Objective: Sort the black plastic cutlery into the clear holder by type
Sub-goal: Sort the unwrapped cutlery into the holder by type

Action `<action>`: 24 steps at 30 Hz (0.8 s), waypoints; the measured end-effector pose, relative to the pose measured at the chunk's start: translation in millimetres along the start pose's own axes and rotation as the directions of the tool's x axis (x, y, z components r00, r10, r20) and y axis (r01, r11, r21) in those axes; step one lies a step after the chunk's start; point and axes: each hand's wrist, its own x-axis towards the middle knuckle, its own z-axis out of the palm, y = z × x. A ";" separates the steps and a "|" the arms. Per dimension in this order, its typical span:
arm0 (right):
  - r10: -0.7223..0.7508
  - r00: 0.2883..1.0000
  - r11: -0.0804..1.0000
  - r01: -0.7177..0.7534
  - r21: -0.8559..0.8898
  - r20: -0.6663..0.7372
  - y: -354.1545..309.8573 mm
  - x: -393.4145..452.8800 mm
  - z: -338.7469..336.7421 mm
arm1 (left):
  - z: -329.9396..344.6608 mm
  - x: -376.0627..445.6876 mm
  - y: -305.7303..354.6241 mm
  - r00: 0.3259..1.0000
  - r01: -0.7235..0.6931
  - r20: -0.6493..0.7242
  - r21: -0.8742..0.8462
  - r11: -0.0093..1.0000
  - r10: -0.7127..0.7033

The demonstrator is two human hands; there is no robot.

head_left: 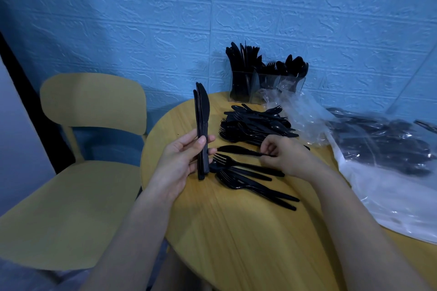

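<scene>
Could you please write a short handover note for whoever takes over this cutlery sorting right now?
Left hand: grips an upright stack of knives, blades up.
Right hand: pinches the handle of a single knife lying just above the table.
Clear holder at the back by the wall: knives in its left section, forks in the middle, spoons on the right.
Done: the holder is partly filled by type.
Left: add the held knives to the left section, then sort the loose forks near the hands, the mixed pile behind them, and the bagged cutlery on the right.
</scene>
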 end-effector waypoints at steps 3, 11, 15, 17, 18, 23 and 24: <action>0.038 0.999 0.997 -0.036 0.067 -0.036 -1.5 0.1 -3.7 | -0.1 -0.1 -0.2 1.000 -0.003 0.005 0.003 1.000 0.003; 0.027 0.994 0.659 0.064 0.750 -0.108 -34.7 -7.7 -9.5 | 2.6 -1.9 -0.8 0.997 -0.006 0.074 0.047 0.999 0.002; -0.035 0.999 0.590 0.027 0.807 -0.007 -54.9 -2.6 7.8 | 4.0 -3.1 -0.3 0.993 -0.008 0.118 0.076 0.997 -0.001; -0.035 0.999 0.570 0.015 0.822 0.006 -61.2 -0.3 15.2 | 4.9 -4.2 0.0 0.989 -0.011 0.145 0.092 0.996 -0.002; -0.031 1.000 0.567 0.018 0.824 0.000 -63.0 0.5 18.1 | 5.2 -4.5 0.0 0.988 -0.011 0.156 0.095 0.995 -0.004; -0.021 0.983 0.685 0.147 0.713 -0.182 -66.8 1.0 25.3 | 6.2 -5.9 -0.2 0.981 -0.006 0.194 0.080 0.997 -0.010; -0.027 0.978 0.711 0.165 0.683 -0.208 -67.9 1.1 27.2 | 6.7 -6.1 0.1 0.979 -0.004 0.202 0.076 0.997 -0.011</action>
